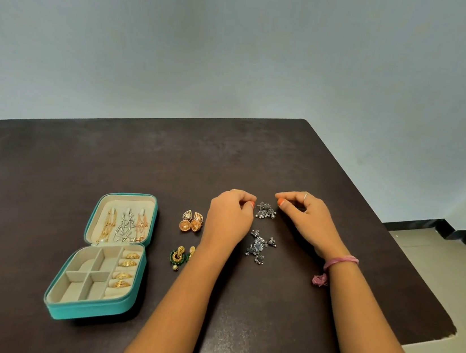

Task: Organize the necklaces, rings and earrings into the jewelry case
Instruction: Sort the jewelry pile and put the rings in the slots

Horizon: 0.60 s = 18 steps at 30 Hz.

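Observation:
The teal jewelry case (132,305) lies open at the left. Necklaces (124,225) hang in its lid and several gold rings (124,270) fill the right column of its base. A small cluster of dark silver earrings (266,210) lies between my hands. My left hand (229,217) has curled fingers, and its fingertips pinch the cluster's left edge. My right hand (305,215) is curled too; its fingertips sit just right of the cluster with nothing visible between them. A second silver pair (261,246) lies nearer me. An orange-gold pair (191,221) and a green-gold pair (179,256) lie left of my left arm.
Everything sits on a dark brown table (331,278) whose right and near edges are close to my right arm. The case's left compartments (78,283) hold nothing. A pink thread bracelet (339,261) is on my right wrist. A pale wall stands behind.

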Available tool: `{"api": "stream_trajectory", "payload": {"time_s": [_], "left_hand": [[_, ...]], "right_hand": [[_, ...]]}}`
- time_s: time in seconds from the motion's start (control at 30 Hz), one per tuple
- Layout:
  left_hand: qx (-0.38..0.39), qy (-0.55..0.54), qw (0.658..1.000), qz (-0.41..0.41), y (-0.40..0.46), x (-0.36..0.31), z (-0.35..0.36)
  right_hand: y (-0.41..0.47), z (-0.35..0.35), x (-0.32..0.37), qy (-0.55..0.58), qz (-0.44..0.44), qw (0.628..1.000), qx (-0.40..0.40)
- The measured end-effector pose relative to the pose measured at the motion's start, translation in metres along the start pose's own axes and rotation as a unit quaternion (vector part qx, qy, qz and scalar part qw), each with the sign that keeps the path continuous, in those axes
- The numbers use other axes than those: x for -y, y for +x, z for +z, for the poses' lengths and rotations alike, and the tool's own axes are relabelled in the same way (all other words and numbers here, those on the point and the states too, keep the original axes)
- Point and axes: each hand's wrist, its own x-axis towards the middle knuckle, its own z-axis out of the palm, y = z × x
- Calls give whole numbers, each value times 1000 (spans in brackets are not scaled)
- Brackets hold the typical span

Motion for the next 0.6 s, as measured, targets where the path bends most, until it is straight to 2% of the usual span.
{"api": "stream_trajectory", "payload": {"time_s": [0.13,0.3,0.4,0.6], "left_hand": [[-5,-57,998,11,-24,6,-5],[-7,-112,994,3,-59,13,0],[-6,-105,994,5,-75,19,5],[-56,-68,995,56,-96,22,15]], "right_hand": [[-13,-1,6,70,23,997,-21],[-43,0,11,106,32,993,-46],[-65,2,12,83,11,995,-50],[-90,8,9,-41,-62,997,-21]]}}
